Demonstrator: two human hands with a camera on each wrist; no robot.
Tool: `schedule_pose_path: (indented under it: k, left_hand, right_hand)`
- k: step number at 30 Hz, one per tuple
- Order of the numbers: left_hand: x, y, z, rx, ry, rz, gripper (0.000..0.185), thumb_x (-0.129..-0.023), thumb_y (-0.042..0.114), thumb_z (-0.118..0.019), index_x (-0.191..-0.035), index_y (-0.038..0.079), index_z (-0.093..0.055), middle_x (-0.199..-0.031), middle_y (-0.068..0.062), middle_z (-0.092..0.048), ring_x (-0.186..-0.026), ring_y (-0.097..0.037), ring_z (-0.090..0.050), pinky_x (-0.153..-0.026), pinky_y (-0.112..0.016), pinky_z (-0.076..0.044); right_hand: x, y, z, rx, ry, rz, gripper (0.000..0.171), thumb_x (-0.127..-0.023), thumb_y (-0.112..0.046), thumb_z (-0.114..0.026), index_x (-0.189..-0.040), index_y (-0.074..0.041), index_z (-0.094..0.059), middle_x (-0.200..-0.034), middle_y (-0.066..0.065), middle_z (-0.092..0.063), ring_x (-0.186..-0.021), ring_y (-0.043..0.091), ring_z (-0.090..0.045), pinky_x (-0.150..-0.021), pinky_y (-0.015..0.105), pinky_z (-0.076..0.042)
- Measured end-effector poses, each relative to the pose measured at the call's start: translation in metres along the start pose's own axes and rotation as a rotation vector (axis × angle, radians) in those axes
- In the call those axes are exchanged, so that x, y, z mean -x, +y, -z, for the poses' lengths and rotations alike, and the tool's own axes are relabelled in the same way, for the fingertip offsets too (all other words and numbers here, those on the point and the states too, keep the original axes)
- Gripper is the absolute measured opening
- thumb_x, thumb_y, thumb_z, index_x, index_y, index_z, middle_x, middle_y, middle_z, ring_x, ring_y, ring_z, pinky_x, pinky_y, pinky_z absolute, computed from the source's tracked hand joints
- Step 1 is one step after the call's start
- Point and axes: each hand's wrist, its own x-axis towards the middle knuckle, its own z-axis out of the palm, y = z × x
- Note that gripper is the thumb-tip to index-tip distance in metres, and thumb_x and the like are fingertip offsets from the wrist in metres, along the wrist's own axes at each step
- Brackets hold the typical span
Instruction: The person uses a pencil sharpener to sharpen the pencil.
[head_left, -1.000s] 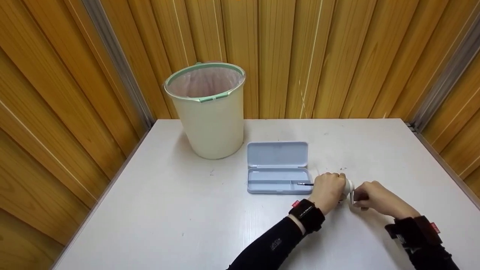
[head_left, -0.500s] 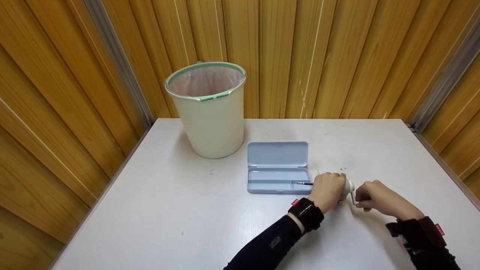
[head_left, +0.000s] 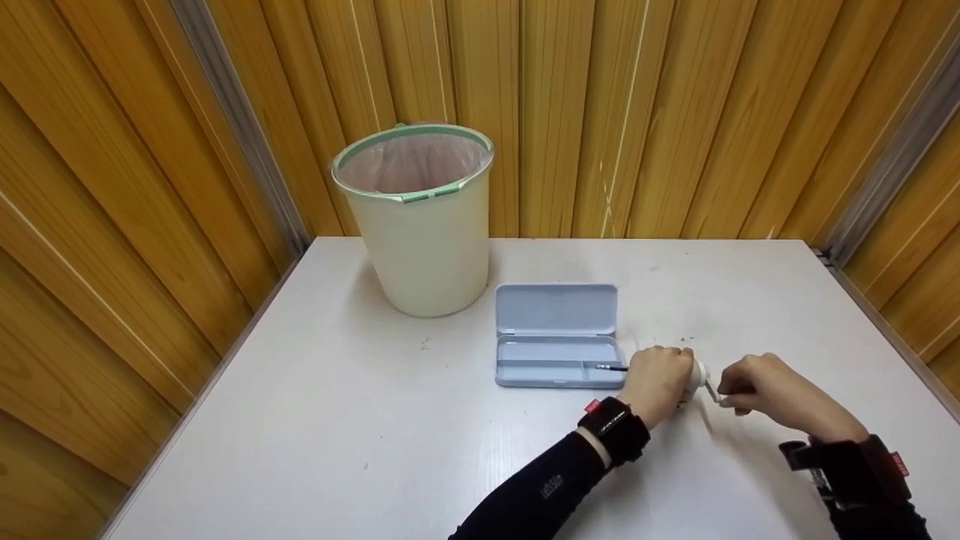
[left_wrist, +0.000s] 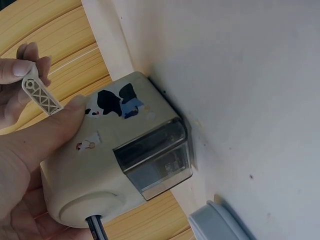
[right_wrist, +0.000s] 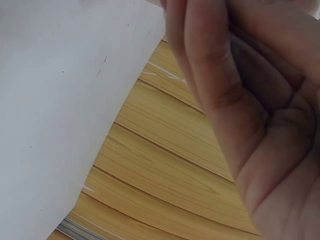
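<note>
A cream pencil sharpener [left_wrist: 115, 155] with a cow sticker and a clear shavings drawer stands on the white table [head_left: 420, 420]. My left hand [head_left: 660, 381] grips its body, thumb along the side. A dark pencil [head_left: 612, 367] sticks out of its front towards the open blue pencil case [head_left: 556, 335]. My right hand [head_left: 757, 390] pinches the sharpener's cream crank handle [left_wrist: 39, 94] at the sharpener's right. In the right wrist view only curled fingers [right_wrist: 235, 75] show.
A cream bin [head_left: 416, 217] with a green rim and a pink liner stands at the back left of the table. Wooden panel walls close in on three sides. The pencil case lies just left of my left hand.
My right hand has moved up and a little to the right with the crank handle, turning it. My left hand and the sharpener have stayed put.
</note>
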Motion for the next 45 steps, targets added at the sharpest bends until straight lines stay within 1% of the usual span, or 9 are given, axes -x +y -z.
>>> schedule_pose_path:
  k: [6, 8, 11, 16, 20, 26, 31, 37, 45]
  left_hand:
    - [0.0012, -0.0003, -0.0018, -0.012, 0.037, -0.010, 0.015, -0.081, 0.030, -0.077, -0.094, 0.027, -0.070, -0.084, 0.016, -0.071, -0.069, -0.001, -0.065, -0.057, -0.015, -0.051]
    - [0.0012, -0.0007, -0.0023, -0.007, 0.031, -0.010, 0.015, -0.082, 0.029, -0.076, -0.095, 0.027, -0.070, -0.085, 0.016, -0.071, -0.069, -0.002, -0.064, -0.057, -0.015, -0.051]
    - [0.0012, -0.0013, -0.0034, -0.002, 0.028, -0.010, 0.015, -0.082, 0.028, -0.076, -0.097, 0.027, -0.070, -0.087, 0.016, -0.071, -0.070, -0.002, -0.064, -0.058, -0.015, -0.051]
    - [0.0022, -0.0012, -0.0057, 0.002, 0.045, -0.019, 0.013, -0.085, 0.025, -0.072, -0.098, 0.027, -0.071, -0.087, 0.016, -0.071, -0.070, -0.002, -0.064, -0.057, -0.015, -0.051]
    - [0.0030, -0.0007, -0.0066, 0.005, 0.059, -0.026, 0.013, -0.087, 0.024, -0.070, -0.099, 0.027, -0.072, -0.088, 0.016, -0.071, -0.070, -0.001, -0.065, -0.057, -0.015, -0.051]
    - [0.0026, 0.0003, -0.0065, 0.007, 0.059, -0.035, 0.016, -0.088, 0.024, -0.069, -0.103, 0.027, -0.072, -0.089, 0.016, -0.072, -0.071, -0.001, -0.065, -0.058, -0.014, -0.051]
    - [0.0020, 0.0000, -0.0071, -0.002, 0.059, -0.031, 0.017, -0.086, 0.025, -0.072, -0.103, 0.027, -0.072, -0.089, 0.017, -0.072, -0.071, -0.001, -0.065, -0.058, -0.014, -0.051]
    - [0.0014, -0.0014, -0.0077, -0.009, 0.087, -0.042, 0.016, -0.085, 0.024, -0.072, -0.101, 0.026, -0.071, -0.089, 0.017, -0.072, -0.071, -0.001, -0.066, -0.059, -0.015, -0.052]
    - [0.0007, -0.0035, -0.0061, 0.017, 0.064, -0.036, 0.022, -0.083, 0.025, -0.074, -0.105, 0.027, -0.071, -0.091, 0.017, -0.072, -0.072, -0.001, -0.066, -0.061, -0.014, -0.052]
  right_hand:
    - [0.0007, -0.0017, 0.0035, 0.015, 0.039, -0.002, 0.007, -0.080, 0.001, -0.073, -0.076, -0.003, -0.069, -0.067, -0.002, -0.067, -0.060, -0.006, -0.055, -0.053, 0.019, -0.048]
    - [0.0007, -0.0017, 0.0034, 0.036, 0.065, 0.005, 0.008, -0.080, 0.001, -0.074, -0.076, -0.004, -0.069, -0.065, -0.006, -0.065, -0.060, -0.006, -0.054, -0.052, 0.019, -0.047]
    - [0.0003, -0.0013, 0.0025, 0.045, 0.084, 0.011, 0.007, -0.079, 0.001, -0.075, -0.076, -0.003, -0.070, -0.066, -0.006, -0.066, -0.060, -0.006, -0.054, -0.052, 0.019, -0.047]
    - [0.0019, 0.0009, -0.0009, 0.054, 0.105, 0.009, 0.006, -0.079, 0.002, -0.075, -0.077, -0.001, -0.070, -0.069, -0.001, -0.069, -0.062, -0.006, -0.055, -0.053, 0.020, -0.049]
    - [0.0038, 0.0018, -0.0029, 0.056, 0.126, 0.005, 0.006, -0.079, 0.001, -0.075, -0.077, -0.002, -0.070, -0.069, 0.002, -0.070, -0.062, -0.006, -0.056, -0.053, 0.020, -0.049]
    - [0.0057, 0.0006, -0.0008, 0.088, 0.195, 0.019, 0.006, -0.079, 0.000, -0.075, -0.078, -0.004, -0.071, -0.071, 0.003, -0.071, -0.063, -0.006, -0.056, -0.053, 0.020, -0.049]
    - [0.0051, 0.0000, 0.0022, 0.111, 0.224, 0.016, 0.007, -0.078, 0.001, -0.075, -0.080, -0.004, -0.071, -0.071, 0.002, -0.072, -0.063, -0.006, -0.056, -0.053, 0.021, -0.049]
    - [0.0052, 0.0014, -0.0009, 0.166, 0.306, 0.042, 0.012, -0.074, 0.003, -0.077, -0.079, -0.007, -0.072, -0.070, -0.002, -0.070, -0.062, -0.009, -0.050, -0.051, 0.020, -0.044]
    - [0.0049, -0.0006, -0.0051, 0.207, 0.377, 0.012, 0.014, -0.072, 0.004, -0.077, -0.078, -0.007, -0.072, -0.073, 0.000, -0.071, -0.065, -0.007, -0.052, -0.053, 0.021, -0.045]
